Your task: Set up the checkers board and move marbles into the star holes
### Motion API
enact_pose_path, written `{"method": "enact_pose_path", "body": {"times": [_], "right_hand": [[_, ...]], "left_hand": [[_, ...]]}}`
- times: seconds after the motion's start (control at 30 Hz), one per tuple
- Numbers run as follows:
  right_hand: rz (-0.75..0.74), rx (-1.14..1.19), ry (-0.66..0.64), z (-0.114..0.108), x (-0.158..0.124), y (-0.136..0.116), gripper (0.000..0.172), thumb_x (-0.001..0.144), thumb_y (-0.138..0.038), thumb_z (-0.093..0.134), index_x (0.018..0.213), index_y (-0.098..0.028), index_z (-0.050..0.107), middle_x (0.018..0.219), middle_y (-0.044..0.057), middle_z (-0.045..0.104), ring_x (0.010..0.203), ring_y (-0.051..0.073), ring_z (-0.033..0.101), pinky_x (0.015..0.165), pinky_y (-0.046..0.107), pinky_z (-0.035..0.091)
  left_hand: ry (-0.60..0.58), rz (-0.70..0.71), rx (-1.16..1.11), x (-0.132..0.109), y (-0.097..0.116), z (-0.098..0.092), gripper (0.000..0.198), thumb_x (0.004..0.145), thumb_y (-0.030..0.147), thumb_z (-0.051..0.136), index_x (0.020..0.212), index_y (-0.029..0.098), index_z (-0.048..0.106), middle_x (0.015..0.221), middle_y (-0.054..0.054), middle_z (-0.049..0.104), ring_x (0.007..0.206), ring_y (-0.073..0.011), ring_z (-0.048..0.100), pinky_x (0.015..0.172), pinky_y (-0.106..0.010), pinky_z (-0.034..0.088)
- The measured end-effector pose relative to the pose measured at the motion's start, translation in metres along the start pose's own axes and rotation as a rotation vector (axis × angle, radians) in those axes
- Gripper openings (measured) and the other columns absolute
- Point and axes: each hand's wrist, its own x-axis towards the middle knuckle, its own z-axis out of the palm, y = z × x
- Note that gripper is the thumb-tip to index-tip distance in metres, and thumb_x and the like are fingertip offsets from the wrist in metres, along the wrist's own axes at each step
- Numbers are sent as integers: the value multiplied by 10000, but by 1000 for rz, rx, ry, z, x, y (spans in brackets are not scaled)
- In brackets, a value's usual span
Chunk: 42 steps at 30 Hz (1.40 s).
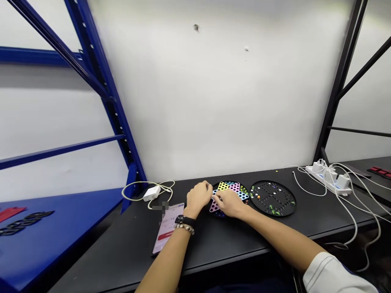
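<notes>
Showing two bare hands at a black bench (pixel 106 260), seen from above and behind. A round Chinese checkers board (pixel 229 190), with a star of yellow, pink, blue and green holes, lies flat on the bench directly in front of the person, and both hands are over its near side. The left hand (pixel 198 198) rests at the board's left edge, its fingers (pixel 208 187) curled downward and loosely together. The right hand (pixel 229 204) reaches across from the right, its fingers (pixel 214 198) extended and close together on the star's left side. Whether either hand pinches a marble cannot be told, because the fingertips are hidden.

Just right of the first board lies a second round black board (pixel 273 198), bearing green and white marbles. A smartphone (pixel 168 228) lies tilted on the bench beneath the left wrist, its screen lit with digits and a red bar. That wrist carries a black watch (pixel 185 221) and a beaded bracelet (pixel 184 229). Further left, a white charger (pixel 152 193) sits in a looped cable. Far right, a white power strip (pixel 328 177) trails cables. A blue steel shelf rack (pixel 104 81) stands at left, and a white sleeve (pixel 332 274) covers the right upper arm.
</notes>
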Motion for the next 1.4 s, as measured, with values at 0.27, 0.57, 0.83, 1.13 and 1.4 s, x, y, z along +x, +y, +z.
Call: {"method": "enact_pose_path", "body": {"times": [0.27,0.57,0.83,1.13,1.4], "right_hand": [[41,104,71,-5,8,14,366,1014,-339,413,740,-173,591,680,-6,586,620,108,461,613,242,257],[63,-96,-163,12,37,-14,328,986,-346,415,949,-151,676,957,137,708,870,239,662,723,310,425],[57,-203,-204,26,47,-33,309,908,-221,486,1133,-79,643,1036,216,707,940,320,698,766,398,532],[-44,-161,-169,34,43,-31,326,932,-207,425,1149,-81,633,1120,208,677,905,314,692,745,403,543],[-129,-98,-195,31,42,-27,405,871,-206,505,1258,-97,549,1295,201,573,1108,320,557,881,424,493]], "left_hand": [[36,-15,-6,-2,3,-1,348,934,340,343,1019,243,667,1073,-89,725,977,-275,689,795,-348,495],[137,-75,-54,3,-9,-7,356,947,347,325,1052,246,650,1127,-89,709,1012,-298,676,803,-376,493],[124,-86,-146,6,-11,-6,333,945,381,337,1005,261,642,1114,-56,717,1022,-293,669,803,-369,486],[90,-102,-174,5,-7,-9,348,939,440,364,1008,267,657,1107,-52,724,1010,-264,673,792,-341,490],[87,-63,-216,7,-6,-5,306,920,437,410,1002,267,650,1134,-41,712,1031,-268,662,833,-351,490]]}}
